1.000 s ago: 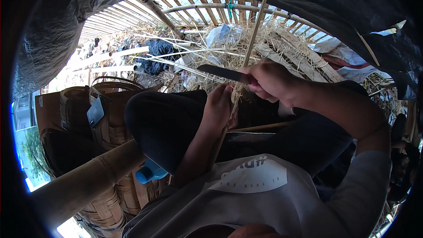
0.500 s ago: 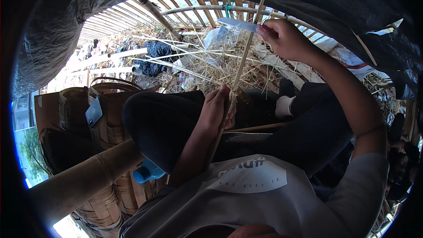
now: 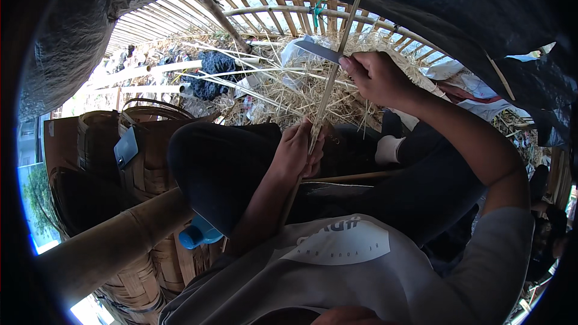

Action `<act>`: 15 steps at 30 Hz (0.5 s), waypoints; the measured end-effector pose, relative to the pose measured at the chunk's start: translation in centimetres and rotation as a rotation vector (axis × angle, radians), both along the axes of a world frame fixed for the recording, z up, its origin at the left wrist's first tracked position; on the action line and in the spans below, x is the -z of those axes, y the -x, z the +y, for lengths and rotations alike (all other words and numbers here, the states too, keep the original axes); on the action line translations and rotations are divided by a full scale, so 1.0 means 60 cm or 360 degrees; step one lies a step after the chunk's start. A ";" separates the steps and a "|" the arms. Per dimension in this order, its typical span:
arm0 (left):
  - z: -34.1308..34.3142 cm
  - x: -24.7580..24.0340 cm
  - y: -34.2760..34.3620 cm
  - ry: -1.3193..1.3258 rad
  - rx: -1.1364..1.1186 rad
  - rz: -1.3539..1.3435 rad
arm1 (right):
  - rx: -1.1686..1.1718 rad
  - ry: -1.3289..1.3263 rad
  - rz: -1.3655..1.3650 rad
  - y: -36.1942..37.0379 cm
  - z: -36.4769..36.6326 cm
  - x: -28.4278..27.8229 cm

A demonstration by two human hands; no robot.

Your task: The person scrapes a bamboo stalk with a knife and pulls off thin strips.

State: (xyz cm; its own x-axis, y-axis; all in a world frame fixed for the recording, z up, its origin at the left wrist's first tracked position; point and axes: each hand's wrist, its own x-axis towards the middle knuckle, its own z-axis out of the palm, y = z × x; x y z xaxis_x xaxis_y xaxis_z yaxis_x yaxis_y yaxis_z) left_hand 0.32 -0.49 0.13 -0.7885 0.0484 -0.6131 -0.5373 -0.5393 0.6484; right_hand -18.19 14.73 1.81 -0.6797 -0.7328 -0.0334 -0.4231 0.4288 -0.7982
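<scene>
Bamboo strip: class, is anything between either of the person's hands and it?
Nothing visible. The left hand grips the bamboo strip low down at the knee, and the right hand holds a knife with its blade lying against the strip higher up.

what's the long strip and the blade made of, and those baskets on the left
The strip, pinched by the left hand, looks like split bamboo: pale tan, matte, thin and straight. The blade in the right hand looks like metal: flat, grey, dull sheen. The baskets seem woven from bamboo slats: brown, interlaced bands.
</scene>
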 end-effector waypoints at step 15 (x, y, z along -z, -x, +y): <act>0.005 -0.019 0.007 0.0022 0.0021 -0.0054 | -0.0177 0.0037 0.0026 0.054 0.021 -0.005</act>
